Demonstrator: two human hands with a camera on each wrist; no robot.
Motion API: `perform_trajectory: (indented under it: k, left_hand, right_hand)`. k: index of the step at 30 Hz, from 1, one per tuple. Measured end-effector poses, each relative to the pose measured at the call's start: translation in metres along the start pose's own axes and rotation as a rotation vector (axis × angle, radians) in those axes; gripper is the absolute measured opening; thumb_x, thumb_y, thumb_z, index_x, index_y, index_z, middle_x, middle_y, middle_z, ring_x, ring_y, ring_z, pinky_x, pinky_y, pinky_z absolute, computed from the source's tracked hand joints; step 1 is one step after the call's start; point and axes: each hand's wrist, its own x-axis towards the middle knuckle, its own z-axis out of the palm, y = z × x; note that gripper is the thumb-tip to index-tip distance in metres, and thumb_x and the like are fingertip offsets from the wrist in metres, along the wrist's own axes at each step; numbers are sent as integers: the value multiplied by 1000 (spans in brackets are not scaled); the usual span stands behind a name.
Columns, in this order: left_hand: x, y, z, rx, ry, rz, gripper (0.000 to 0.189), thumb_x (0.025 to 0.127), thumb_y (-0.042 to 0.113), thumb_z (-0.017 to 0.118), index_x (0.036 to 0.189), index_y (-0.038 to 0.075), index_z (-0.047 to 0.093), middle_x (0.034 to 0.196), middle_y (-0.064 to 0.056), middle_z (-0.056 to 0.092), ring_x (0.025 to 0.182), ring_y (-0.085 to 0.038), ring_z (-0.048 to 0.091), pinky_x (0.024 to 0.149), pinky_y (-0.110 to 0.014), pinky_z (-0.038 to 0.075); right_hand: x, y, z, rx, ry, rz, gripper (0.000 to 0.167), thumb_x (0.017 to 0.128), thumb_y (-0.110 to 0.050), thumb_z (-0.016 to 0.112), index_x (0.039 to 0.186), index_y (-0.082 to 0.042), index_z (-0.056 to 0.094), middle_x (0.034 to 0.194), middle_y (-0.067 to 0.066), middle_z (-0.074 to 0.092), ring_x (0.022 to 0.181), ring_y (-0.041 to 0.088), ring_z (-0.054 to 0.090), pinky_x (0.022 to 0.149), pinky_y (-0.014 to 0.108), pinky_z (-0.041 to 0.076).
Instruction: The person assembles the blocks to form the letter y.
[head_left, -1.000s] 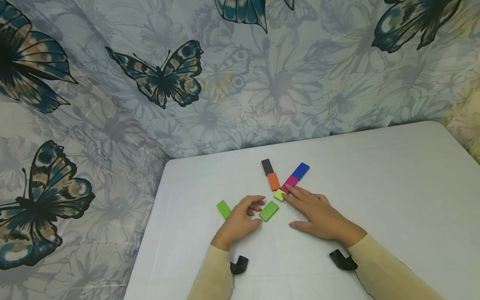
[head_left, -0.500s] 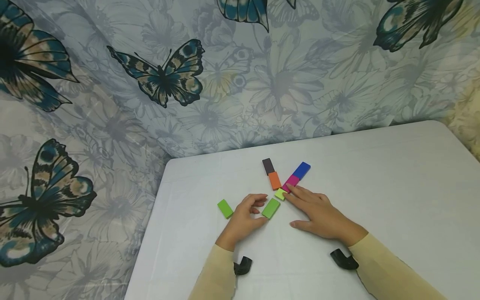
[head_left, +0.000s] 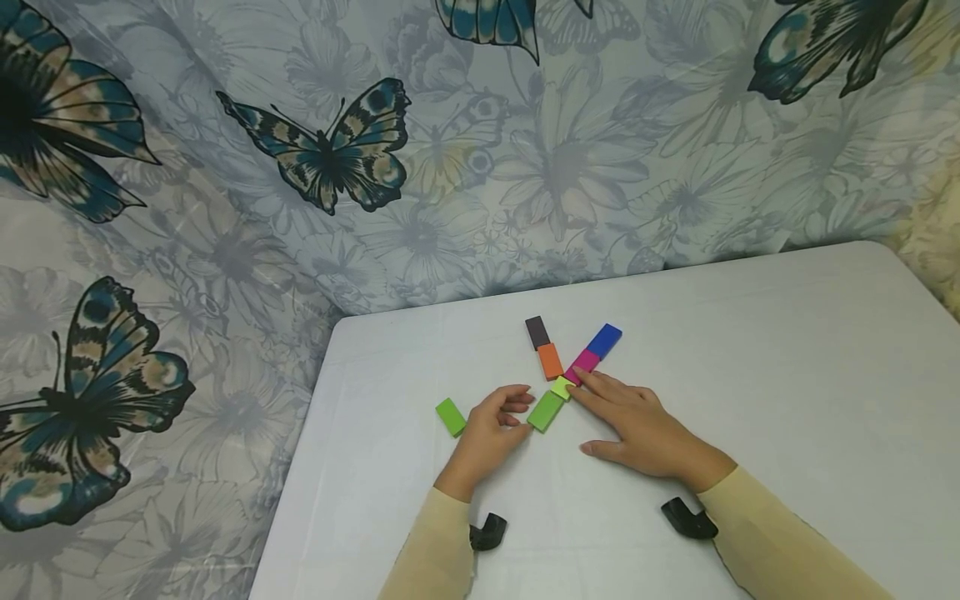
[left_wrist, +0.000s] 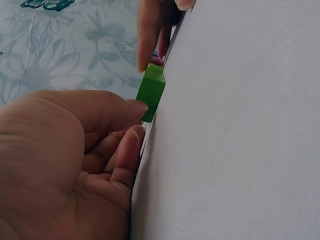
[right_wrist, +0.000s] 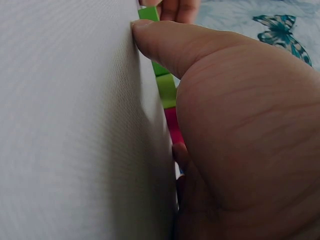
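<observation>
Small coloured blocks lie on the white table. My left hand (head_left: 489,433) has its thumb tip at the near end of a green block (head_left: 545,412); its other fingers are loosely bent beside the block. In the left wrist view, the thumb touches that green block (left_wrist: 151,95). The block's far end meets a smaller lime block (head_left: 561,387). My right hand (head_left: 643,427) lies flat with fingers extended, fingertips at the lime block and a magenta block (head_left: 582,364). A blue block (head_left: 604,341) continues the line beyond the magenta one.
An orange block (head_left: 551,362) and a dark brown block (head_left: 537,332) form a second line, up and left from the lime one. Another green block (head_left: 451,417) lies left of my left hand. Butterfly-patterned cloth (head_left: 465,208) hangs behind the table (head_left: 810,375).
My left hand has moved the green block up and right, closing the gap to the lime block. Its fingers have drawn slightly away from the block. The right hand has stayed in place.
</observation>
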Motion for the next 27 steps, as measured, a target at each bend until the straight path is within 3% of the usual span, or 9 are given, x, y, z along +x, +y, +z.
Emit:
perform_trajectory:
  k: [7,27]
  left_hand:
    - [0,-1,0,-30,27,17,52,96,-8,76,145,6,66,131,-1,73,119,-16,67,95,-31,58]
    - [0,3,0,-34,24,-2,49,98,-8,74,144,6,67,130,-1,73,119,-16,66,95,-31,57]
  right_hand:
    - [1,0,1,-3,-1,1,85,98,-50,80,168,-18,46,174,14,34,158,42,31,110,66,33]
    - [1,3,5,-8,5,6,87,96,-49,82,168,-19,45,174,14,33,158,41,30,112,65,32]
